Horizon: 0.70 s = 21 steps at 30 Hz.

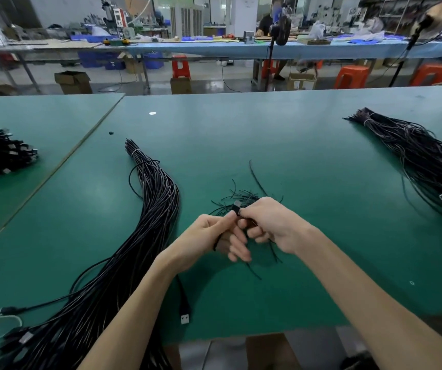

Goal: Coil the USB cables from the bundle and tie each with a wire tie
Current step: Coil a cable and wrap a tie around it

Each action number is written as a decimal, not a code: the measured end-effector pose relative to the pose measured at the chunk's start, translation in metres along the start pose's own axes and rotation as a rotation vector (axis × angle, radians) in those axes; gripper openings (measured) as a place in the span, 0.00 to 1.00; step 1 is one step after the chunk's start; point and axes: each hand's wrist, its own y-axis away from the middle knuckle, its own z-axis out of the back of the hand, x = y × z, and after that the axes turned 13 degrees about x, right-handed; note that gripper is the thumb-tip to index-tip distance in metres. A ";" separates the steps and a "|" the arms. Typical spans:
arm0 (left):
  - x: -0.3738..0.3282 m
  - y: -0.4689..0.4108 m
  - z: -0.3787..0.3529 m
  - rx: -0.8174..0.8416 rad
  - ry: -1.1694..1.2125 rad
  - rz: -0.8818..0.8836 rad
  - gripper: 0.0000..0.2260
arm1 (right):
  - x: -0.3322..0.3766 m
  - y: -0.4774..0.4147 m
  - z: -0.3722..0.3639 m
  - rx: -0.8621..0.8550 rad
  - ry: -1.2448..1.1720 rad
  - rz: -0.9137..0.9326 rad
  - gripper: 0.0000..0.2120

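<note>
We hold one cable point(216, 243) from the bundle point(158, 209) over the middle of the green bench point(308, 145), just in front of the loose wire ties point(244, 196). Our left hand point(209, 235) has its thumb and fingers curled round the cable, which runs down out of the palm. Our right hand point(270, 225) pinches the small connector point(236, 208) at the cable's end, with the other fingers curled beneath. The lower fingers of both hands are blurred, so we cannot tell exactly how they lie. A plug point(185, 316) lies flat near the bench's front edge beside our left forearm. It seems to be this cable's other end, though the forearm hides the run between. The bundle lies to our left, tied near its far tip.

We judge the coiling of this cable is only starting: no loop shows in either hand, and no tie is picked up. The next move calls for one hand to anchor the connector while the other draws the slack in even loops, keeping it clear of the bundle. Then a single tie must be teased from the tangled pile without letting the coil spring open.
</note>
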 end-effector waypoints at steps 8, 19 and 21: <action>0.006 -0.005 0.005 -0.380 0.080 -0.158 0.21 | 0.004 0.011 -0.029 -0.123 0.183 0.253 0.10; -0.004 -0.003 0.008 -0.515 0.745 -0.157 0.15 | -0.051 -0.010 -0.060 -0.030 0.020 0.242 0.12; -0.006 -0.001 0.007 -0.488 0.796 -0.161 0.13 | -0.055 -0.008 -0.056 -0.018 0.010 0.246 0.14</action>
